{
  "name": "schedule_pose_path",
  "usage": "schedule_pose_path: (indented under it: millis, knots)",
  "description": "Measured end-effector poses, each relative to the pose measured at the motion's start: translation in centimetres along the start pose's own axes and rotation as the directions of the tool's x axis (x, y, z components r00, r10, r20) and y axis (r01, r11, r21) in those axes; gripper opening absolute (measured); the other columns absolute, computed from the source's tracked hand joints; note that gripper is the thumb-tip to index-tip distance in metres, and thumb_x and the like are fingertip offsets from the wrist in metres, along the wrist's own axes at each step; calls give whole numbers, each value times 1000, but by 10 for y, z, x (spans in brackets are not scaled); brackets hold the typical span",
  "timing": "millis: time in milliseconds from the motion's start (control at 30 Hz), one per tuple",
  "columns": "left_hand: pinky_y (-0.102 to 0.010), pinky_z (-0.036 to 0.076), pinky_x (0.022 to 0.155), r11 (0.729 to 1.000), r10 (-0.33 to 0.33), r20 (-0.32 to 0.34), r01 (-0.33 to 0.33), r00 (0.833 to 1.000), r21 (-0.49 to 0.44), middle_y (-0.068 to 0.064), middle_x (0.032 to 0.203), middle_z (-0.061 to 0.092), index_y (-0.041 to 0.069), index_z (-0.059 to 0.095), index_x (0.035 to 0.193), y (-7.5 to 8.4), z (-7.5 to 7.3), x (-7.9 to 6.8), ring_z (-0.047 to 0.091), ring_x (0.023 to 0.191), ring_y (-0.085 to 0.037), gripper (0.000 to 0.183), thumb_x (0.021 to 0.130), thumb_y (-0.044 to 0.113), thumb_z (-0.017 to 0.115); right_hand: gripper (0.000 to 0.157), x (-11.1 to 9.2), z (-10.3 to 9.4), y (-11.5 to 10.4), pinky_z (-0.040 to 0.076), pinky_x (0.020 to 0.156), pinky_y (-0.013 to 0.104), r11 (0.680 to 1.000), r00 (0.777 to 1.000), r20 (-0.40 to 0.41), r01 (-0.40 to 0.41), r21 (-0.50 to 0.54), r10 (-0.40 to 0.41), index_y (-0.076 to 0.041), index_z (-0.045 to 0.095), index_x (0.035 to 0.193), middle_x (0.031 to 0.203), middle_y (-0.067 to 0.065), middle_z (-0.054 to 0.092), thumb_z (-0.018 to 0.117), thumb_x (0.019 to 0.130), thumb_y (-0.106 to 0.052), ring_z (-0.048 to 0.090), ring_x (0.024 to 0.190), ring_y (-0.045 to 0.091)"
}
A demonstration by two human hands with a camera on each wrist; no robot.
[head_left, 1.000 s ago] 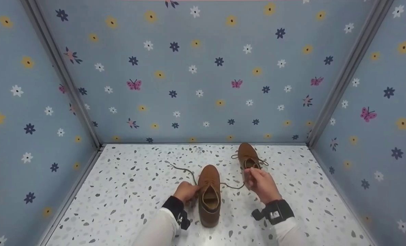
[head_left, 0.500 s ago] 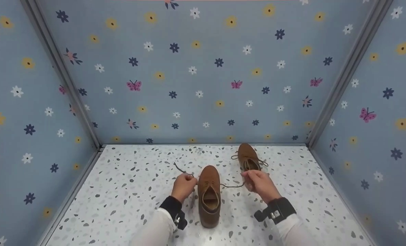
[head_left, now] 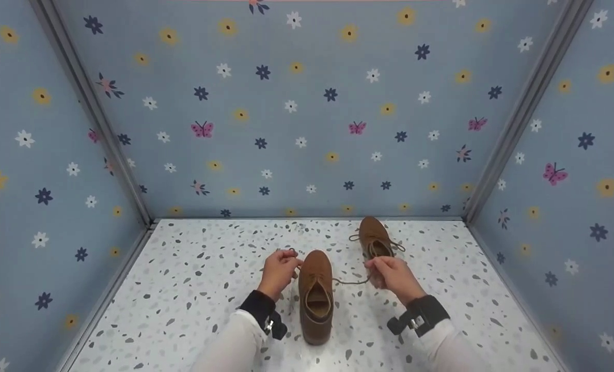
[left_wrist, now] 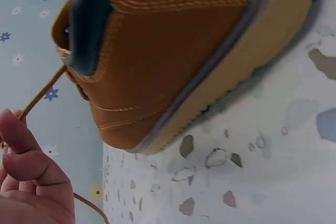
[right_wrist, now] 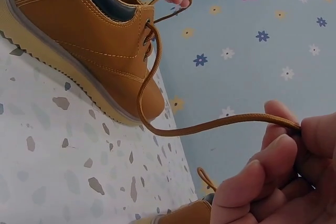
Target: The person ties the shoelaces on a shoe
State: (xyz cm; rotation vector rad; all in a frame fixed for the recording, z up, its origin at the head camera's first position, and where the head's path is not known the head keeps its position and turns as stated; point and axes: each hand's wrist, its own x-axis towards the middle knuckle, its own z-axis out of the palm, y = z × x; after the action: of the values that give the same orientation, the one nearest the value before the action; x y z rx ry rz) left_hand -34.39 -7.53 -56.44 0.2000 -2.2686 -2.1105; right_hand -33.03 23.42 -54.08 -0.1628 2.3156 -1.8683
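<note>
L. hand [head_left: 279, 271] has edged fwd beside near shoe [head_left: 316, 299] on floor [head_left: 203, 310]; R. hand [head_left: 395, 279] abt same, head cam. L. wrist cam: fingers pinch L. lace [left_wrist: 42, 93]. R. wrist cam: fingers pinch slack R. lace [right_wrist: 210, 126]; lacework apparently under way.

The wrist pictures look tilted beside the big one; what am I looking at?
There is no robot here, just a person's left hand and right hand, both bare. The big picture comes from a camera worn on the head, looking forward and down; the tilted ones come from cameras worn at the black wristbands. On the speckled surface stand brown lace-up ankle boots: a nearer boot between the hands, its lace untied, and a farther boot with lace loops poking out on both sides. The left hand pinches one side of the untied lace, the right hand the other.
</note>
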Motion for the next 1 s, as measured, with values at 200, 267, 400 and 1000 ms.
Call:
schedule_pose_path:
  millis: [200, 267, 400, 1000]
  knots:
    - [-22, 50, 59, 996, 93, 38, -93, 995, 0, -19, 101, 74, -4, 66, 122, 11, -1, 1, 59, 62, -11, 26, 104, 13, 58, 33, 0, -2, 0, 54, 68, 31, 999, 1000, -11, 0, -52, -1, -4, 75, 111, 86, 9, 67, 47, 112, -22, 58, 71, 16]
    - [-24, 52, 63, 991, 126, 63, -128, 990, 29, -18, 101, 73, -3, 67, 123, 15, 0, 0, 60, 64, -12, 26, 106, 13, 57, 33, -1, -2, 0, 55, 69, 31, 998, 1000, -17, -4, -64, 3, -5, 75, 111, 93, 13, 69, 47, 112, -22, 60, 74, 16]
    - [-25, 53, 62, 970, 192, 139, -209, 972, 127, -14, 100, 72, 6, 70, 124, 19, 4, -4, 63, 68, -18, 24, 108, 16, 56, 32, -1, -2, 0, 55, 69, 30, 998, 1000, -20, -9, -64, 7, -5, 75, 110, 96, 15, 69, 48, 112, -23, 60, 74, 15]
    - [-27, 58, 69, 880, 238, 541, -414, 807, 232, -15, 115, 74, 21, 77, 117, 29, 13, -16, 72, 87, -34, 18, 106, 23, 63, 33, -3, -4, -3, 56, 67, 31, 997, 1000, 13, 13, -73, -13, -3, 75, 110, 86, 7, 69, 49, 112, -24, 61, 72, 17]
